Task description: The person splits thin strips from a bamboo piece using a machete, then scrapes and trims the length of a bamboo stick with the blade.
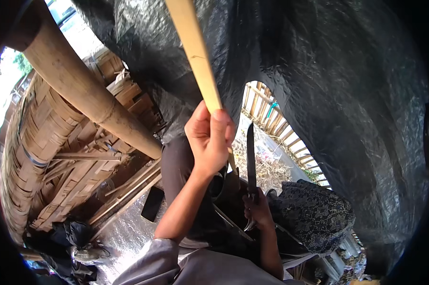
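Note:
My left hand is raised in the middle of the view, its fingers closed round a pale split-bamboo strip. The strip runs from the top edge down through my grip, and its lower end shows below the fist. To the right and lower, my right hand is wrapped round the handle of a machete. Its long dark blade points upward, apart from the strip. Most of the handle is hidden by my fingers and shadow; a curved end shows beneath them.
A thick bamboo pole slants across the left, beside woven bamboo panels. Black plastic sheeting hangs ahead and right. A black phone lies left of my leg. Patterned dark cloth is at right, with a bamboo-slat fence beyond.

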`<action>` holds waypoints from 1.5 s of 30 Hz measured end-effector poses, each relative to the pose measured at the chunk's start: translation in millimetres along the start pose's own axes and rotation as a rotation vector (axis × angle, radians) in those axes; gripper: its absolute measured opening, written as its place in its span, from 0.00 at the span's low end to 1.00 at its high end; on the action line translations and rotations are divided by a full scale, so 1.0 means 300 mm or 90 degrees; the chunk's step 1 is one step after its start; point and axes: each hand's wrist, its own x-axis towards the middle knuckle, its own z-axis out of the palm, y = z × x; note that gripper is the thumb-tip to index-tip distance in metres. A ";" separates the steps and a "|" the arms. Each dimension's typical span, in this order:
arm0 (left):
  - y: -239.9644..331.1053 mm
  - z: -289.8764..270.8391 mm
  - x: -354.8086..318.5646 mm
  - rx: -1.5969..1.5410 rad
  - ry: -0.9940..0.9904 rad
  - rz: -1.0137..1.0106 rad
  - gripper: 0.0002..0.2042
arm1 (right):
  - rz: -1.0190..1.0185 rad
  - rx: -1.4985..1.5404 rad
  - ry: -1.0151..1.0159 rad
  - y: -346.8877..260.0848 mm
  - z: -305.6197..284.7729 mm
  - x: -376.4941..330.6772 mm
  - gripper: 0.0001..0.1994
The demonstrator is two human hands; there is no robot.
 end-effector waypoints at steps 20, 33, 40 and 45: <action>0.035 -0.088 -0.076 0.033 0.146 0.082 0.21 | 0.008 -0.472 0.076 0.243 -0.056 -0.063 0.14; 0.045 -0.141 -0.057 -0.025 0.059 0.080 0.24 | -0.170 -0.368 -0.003 -0.080 0.104 -0.115 0.12; 0.061 -0.133 -0.056 -0.074 0.062 0.063 0.23 | -0.097 -0.417 0.058 0.223 0.018 0.096 0.19; 0.039 -0.119 -0.070 -0.053 0.061 0.082 0.26 | 0.074 -0.456 0.079 0.290 -0.017 0.100 0.18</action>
